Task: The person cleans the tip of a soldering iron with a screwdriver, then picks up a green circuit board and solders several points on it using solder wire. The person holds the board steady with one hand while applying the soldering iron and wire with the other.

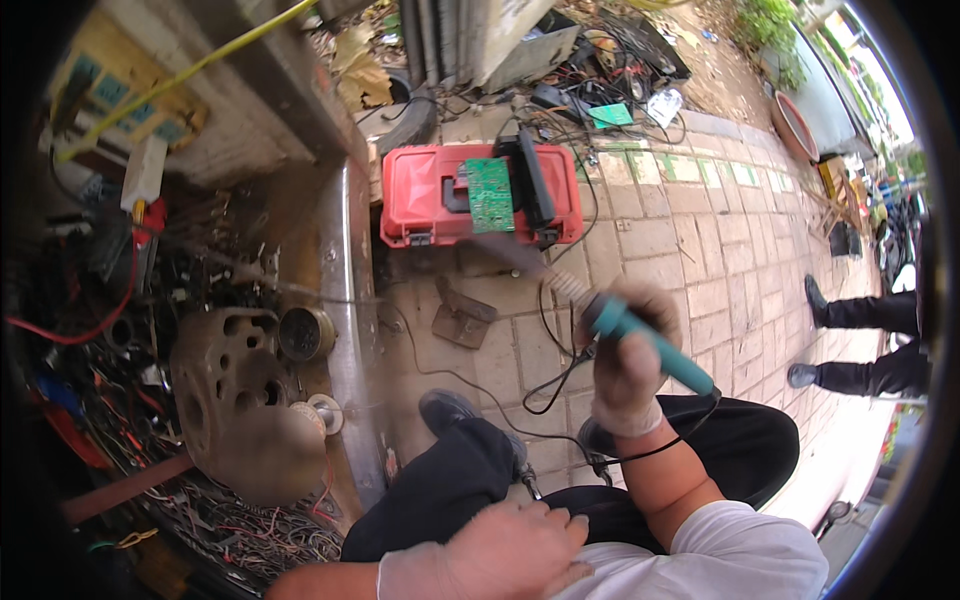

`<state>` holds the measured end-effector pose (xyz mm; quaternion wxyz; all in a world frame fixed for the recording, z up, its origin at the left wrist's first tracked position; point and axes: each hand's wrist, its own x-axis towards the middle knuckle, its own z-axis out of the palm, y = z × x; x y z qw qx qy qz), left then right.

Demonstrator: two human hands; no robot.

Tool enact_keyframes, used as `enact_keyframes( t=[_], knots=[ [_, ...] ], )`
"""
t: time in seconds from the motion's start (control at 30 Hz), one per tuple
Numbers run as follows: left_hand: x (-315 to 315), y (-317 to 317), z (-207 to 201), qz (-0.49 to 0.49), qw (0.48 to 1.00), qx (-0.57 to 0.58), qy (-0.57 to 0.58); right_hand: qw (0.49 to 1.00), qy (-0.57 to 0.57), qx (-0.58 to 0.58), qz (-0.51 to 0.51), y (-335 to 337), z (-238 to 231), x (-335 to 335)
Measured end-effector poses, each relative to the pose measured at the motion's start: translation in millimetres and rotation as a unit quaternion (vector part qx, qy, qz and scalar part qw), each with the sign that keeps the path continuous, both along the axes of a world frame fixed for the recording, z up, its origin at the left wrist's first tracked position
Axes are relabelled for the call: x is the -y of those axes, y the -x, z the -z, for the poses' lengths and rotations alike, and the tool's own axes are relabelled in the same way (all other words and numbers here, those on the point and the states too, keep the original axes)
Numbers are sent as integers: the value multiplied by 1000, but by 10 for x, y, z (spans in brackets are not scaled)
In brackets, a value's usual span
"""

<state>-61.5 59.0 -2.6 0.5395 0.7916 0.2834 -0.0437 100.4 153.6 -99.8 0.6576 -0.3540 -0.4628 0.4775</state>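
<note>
My right hand (637, 345), in a thin pale glove, is closed round the teal handle of a large soldering iron (655, 350). Its dark tip, blurred, points up and left toward a red toolbox (410, 195). A black cord leaves the handle's end. On the toolbox lid lie a green circuit board (490, 197) and a long black casing (533, 190). My left hand (515, 550), also gloved, rests across my lap with its fingers loosely apart and nothing seen in it. A small rusty metal piece (463, 315) lies on the paving below the toolbox.
To the left, a metal-edged bench (350, 300) holds a perforated metal casting (225, 360), a round tin (306, 333), a wire spool (324, 414) and tangled wires. Electronic scrap (610, 75) lies beyond the toolbox. Another person's legs (870, 310) stand on the right.
</note>
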Motion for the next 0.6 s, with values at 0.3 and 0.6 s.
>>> enact_keyframes(
  t=[0.3,0.6],
  knots=[
    [-1670,-195,1323,-618,756,168,137,952,103,218,188,-493,1114,-1005],
    [-3544,-119,2373,-453,806,-47,-378,888,157,416,122,-108,1500,-1813]
  ],
)
